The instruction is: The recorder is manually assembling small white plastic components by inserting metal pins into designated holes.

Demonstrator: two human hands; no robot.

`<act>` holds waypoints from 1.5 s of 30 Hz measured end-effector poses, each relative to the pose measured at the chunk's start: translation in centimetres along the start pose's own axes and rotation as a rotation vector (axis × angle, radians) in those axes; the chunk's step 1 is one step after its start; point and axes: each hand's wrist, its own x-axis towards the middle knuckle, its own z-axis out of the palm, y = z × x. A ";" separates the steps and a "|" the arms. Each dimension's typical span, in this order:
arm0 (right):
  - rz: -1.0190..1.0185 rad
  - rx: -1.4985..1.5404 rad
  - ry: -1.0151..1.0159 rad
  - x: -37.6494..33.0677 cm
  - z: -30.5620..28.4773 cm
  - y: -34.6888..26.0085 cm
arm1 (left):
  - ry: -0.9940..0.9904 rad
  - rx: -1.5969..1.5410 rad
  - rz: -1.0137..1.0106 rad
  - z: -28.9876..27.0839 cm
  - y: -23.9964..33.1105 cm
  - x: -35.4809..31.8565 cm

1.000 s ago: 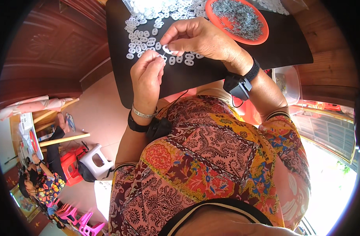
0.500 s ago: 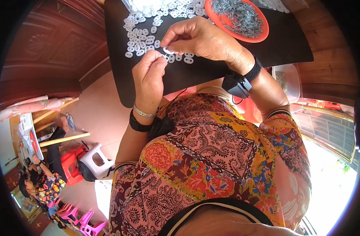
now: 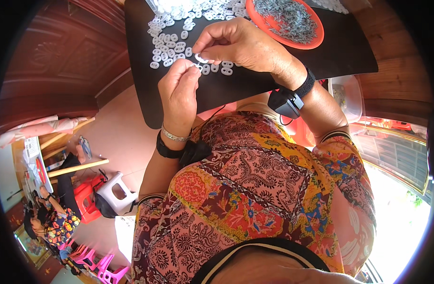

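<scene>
My left hand (image 3: pixel 179 90) is closed, its thumb and forefinger pinching a small white plastic piece (image 3: pixel 197 68) mostly covered by the fingertips. Just above it, my right hand (image 3: pixel 243 45) pinches another white oval plastic piece (image 3: pixel 201 58). The two pieces nearly meet, and a thin dark sliver, too small to make out, shows between them. Around the fingertips lie several loose white oval pieces with two holes (image 3: pixel 180 48) on the black tabletop (image 3: pixel 217 94). To the right of my right hand sits an orange-red plate (image 3: pixel 316 43) heaped with small grey metal parts (image 3: pixel 292 23).
A pile of white pieces (image 3: pixel 179 5) covers the far side of the table. A clear plastic tub (image 3: pixel 352 99) stands off its right edge. On the left floor are a white stool (image 3: pixel 116 193), a red stool (image 3: pixel 86 199) and pink stools (image 3: pixel 110 270); another person (image 3: pixel 58 222) is beyond.
My right fingertips have shifted slightly up and left with their white piece. The dark sliver between the two pieces shows more plainly. My left hand has barely moved.
</scene>
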 end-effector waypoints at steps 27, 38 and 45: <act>-0.081 0.057 0.103 -0.6 0.8 1.1 | 0.016 -0.067 -0.027 0.3 0.0 0.0; -0.117 0.086 0.113 -0.7 1.0 1.3 | 0.011 -0.060 -0.030 0.1 -0.2 0.0; -0.134 -0.026 0.154 -0.9 1.2 1.3 | 0.000 -0.080 -0.033 0.2 -0.1 0.0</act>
